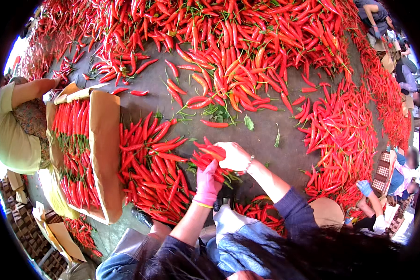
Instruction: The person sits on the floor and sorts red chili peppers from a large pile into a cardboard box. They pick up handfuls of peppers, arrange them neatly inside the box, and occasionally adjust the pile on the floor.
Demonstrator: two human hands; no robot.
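Observation:
My left hand (207, 183), in a pink glove, grips a bunch of red chili peppers (206, 157) in front of my knees. The tips of the bunch point up and left; its green stems hang out at the lower right. My right hand (233, 155), in a white glove, is curled over the other side of that same bunch, its fingertips partly hidden. Left of my hands spreads a loose heap of red chilies (154, 175). Beyond it stands a box lined with brown paper (106, 154), with chilies laid in rows, stems toward the middle.
A large chili pile (248, 31) covers the far floor, and another heap (343, 140) lies at right. Loose leaves (249, 123) dot the dark ground sheet (262, 140). A person (19, 129) sits behind the box. More people work along the right, one blue-gloved hand (364, 188) nearest.

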